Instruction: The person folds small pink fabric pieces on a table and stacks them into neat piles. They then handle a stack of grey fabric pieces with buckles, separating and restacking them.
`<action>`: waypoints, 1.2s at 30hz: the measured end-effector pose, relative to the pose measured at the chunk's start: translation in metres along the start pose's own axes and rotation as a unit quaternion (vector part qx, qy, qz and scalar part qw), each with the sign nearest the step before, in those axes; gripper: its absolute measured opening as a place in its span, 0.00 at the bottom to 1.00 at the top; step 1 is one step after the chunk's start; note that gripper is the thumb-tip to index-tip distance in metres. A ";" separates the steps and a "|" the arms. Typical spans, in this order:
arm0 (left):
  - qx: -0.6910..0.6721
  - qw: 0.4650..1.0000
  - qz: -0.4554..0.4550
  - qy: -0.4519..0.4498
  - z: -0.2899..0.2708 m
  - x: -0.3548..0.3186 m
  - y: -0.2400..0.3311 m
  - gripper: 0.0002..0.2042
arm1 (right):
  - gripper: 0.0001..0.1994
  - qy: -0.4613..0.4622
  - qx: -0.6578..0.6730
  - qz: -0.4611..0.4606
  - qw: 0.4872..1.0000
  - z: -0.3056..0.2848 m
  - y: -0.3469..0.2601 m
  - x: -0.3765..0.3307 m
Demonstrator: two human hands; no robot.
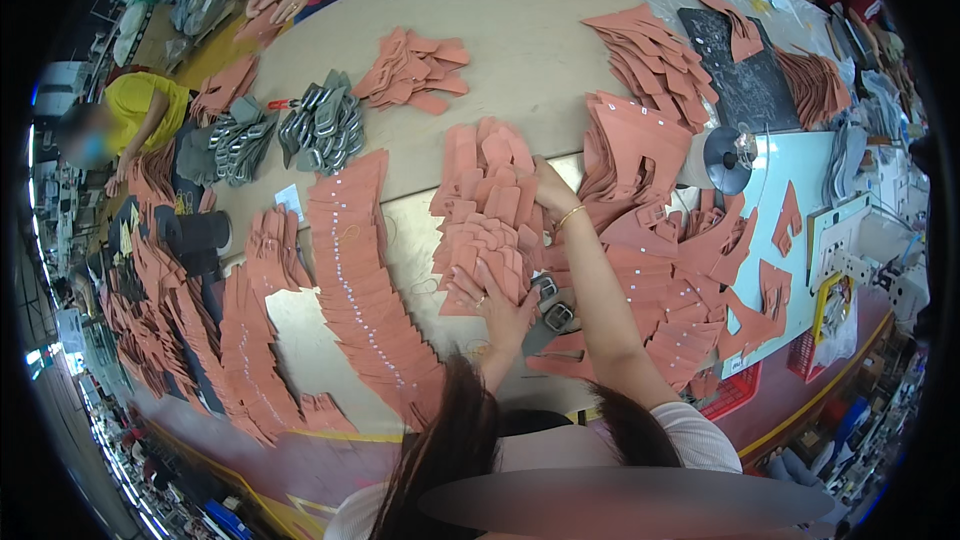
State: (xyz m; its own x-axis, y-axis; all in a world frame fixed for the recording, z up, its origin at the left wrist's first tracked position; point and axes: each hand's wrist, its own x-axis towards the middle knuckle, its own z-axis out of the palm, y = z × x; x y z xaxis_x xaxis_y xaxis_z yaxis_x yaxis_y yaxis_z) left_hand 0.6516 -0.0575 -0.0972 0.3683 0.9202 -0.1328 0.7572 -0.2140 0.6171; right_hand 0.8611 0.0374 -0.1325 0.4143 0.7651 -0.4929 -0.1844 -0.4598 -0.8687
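A spread of flat salmon-pink cut pieces (pixel 488 210) lies on the worktable (pixel 520 20) just ahead of the person, overlapped like scales in a loose stack; the left hand (pixel 492 298) is laid on the near end of the stack at about 6 o'clock, fingers spread and pressed flat, nothing pinched; the right hand (pixel 553 190) is set on the far right edge at about 2 o'clock, fingers curled onto the pieces, though whether a piece is actually gripped cannot be told.

The pieces are judged thin, light and pliant, like cut leather or synthetic sheet; they are likely to slide over one another, so the stack is best steadied from above and taken at its edges, several layers together.

At 9 o'clock of the stack a long shingled row of pink strips (pixel 360 280) is laid down the table; at 3 o'clock a crowded heap of larger pink panels (pixel 670 270) touches the work area and leaves little room; dark metal buckles (pixel 552 312) lie just beside the left hand at 4 o'clock; grey pieces (pixel 322 125) and a small pink pile (pixel 415 70) sit well apart toward 11 o'clock; a spool (pixel 722 158) stands at 2 o'clock; other people's hands (pixel 285 2) are at work across the table at its far left edge.
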 end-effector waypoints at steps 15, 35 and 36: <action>0.000 0.993 0.105 -0.057 -0.031 0.087 -0.022 0.55 | 0.23 -0.097 0.279 0.059 0.954 -0.011 -0.032 0.015; 0.028 0.977 -0.132 -0.166 -0.025 -0.027 -0.061 0.17 | 0.23 -0.109 0.306 0.094 0.941 -0.005 -0.033 0.014; -0.028 0.959 -0.185 -0.214 -0.026 -0.028 -0.062 0.17 | 0.23 -0.104 0.312 0.102 0.939 -0.005 -0.034 0.014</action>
State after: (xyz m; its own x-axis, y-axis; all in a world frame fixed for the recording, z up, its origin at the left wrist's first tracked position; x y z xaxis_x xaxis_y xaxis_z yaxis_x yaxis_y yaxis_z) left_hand 0.5799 -0.0617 -0.1112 0.2771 0.7079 -0.6496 0.8527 0.1305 0.5059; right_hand 0.8776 0.0620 -0.1098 0.1420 0.7916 -0.5943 -0.7541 -0.3024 -0.5830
